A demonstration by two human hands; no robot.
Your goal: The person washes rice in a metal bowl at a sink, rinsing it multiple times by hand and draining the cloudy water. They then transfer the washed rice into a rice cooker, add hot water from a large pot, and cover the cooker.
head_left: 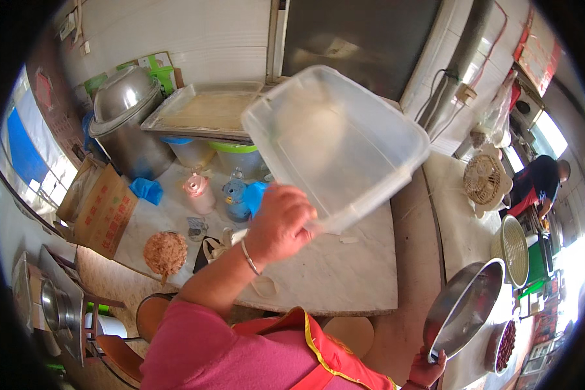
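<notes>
My left hand (283, 221) is closed on the near edge of a shallow, rectangular piece of translucent plastic (364, 156) that looks like a box lid. It is lifted and tilted above the marble-topped table (351, 273). A pale, blurred round patch shows in or behind the plastic; I cannot tell which. Low on the right, my right hand (428, 369) grips the rim of a steel basin (465, 315), which is tipped on its side with its hollow showing. No contents can be made out in the basin.
On the table stand a pink jug (199, 194), a blue jug (234, 198), a large steel pot (133, 140) and a cardboard box (101, 211). A flat tray (205, 110) rests over tubs. Rightward are a fan (483, 179), a basket (510, 250) and another person (533, 185).
</notes>
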